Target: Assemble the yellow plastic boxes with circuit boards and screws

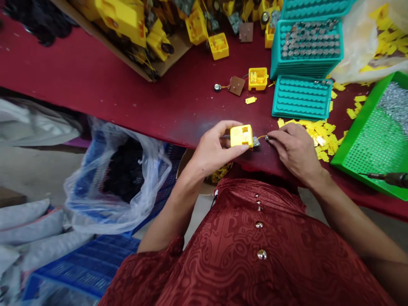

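Note:
My left hand (214,146) grips a small yellow plastic case (241,136), fingers on its far side and thumb along its near edge. A small circuit board (256,142) sticks out at the case's right side. Thin wires (262,137) run from there to a small round metal part (267,138). My right hand (296,148) pinches that part between thumb and fingertips, just left of a pile of flat yellow covers (321,131). Farther back lie another yellow case (258,79), a brown circuit board (236,85) with a round silver part (217,87), and one loose cover (250,100).
A cardboard box (134,63) of yellow cases stands back left. Stacked teal trays (306,68) hold rows of small metal cells. To the right, a green basket (376,140) contains screws, with a screwdriver (387,178) over its edge. A plastic-lined blue crate (86,170) is at lower left.

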`<state>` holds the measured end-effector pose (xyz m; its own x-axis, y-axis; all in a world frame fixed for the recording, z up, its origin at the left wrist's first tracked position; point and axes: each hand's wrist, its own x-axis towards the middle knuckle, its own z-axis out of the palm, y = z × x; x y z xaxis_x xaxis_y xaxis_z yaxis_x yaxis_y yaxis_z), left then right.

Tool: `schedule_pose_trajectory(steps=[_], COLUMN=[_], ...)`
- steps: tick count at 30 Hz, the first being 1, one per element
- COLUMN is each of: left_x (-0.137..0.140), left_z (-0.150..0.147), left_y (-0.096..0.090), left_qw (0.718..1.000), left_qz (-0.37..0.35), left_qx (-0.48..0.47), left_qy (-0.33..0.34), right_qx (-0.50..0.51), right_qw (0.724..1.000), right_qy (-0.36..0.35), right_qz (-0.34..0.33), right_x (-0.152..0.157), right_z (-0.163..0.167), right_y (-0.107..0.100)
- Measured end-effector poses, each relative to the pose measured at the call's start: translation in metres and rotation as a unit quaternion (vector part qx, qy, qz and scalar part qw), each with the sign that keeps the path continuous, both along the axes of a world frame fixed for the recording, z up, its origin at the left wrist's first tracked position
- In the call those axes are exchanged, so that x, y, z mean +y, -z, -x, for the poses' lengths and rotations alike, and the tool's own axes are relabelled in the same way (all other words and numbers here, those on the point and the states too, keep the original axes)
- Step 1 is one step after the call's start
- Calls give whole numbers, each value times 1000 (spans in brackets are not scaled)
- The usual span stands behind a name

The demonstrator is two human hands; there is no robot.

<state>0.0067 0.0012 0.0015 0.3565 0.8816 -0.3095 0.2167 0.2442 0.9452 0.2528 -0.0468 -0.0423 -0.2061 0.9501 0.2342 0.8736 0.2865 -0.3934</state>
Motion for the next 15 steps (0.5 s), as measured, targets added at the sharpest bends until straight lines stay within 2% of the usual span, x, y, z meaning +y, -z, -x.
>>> schedule_pose_trajectory(steps=[5, 10, 13, 15], left_x=[2, 13, 23, 28], left_z=[3, 11, 15, 17], left_y=[-2, -5, -4, -3], left_qw=[993, 984, 992, 999], left_qz=[-51, -102, -69, 8], left_qx=[107, 143, 109, 41], left_qy=[0, 0, -5, -13], right_qx=[0, -4, 14, 13], right_qw=[999, 998, 999, 998], right_qy=[-38, -43, -35, -15], right_qz=[34, 35, 39, 60], right_x=[10, 21, 41, 57], right_z=[-7, -9, -3, 6], right_y=[-3, -15, -36, -57])
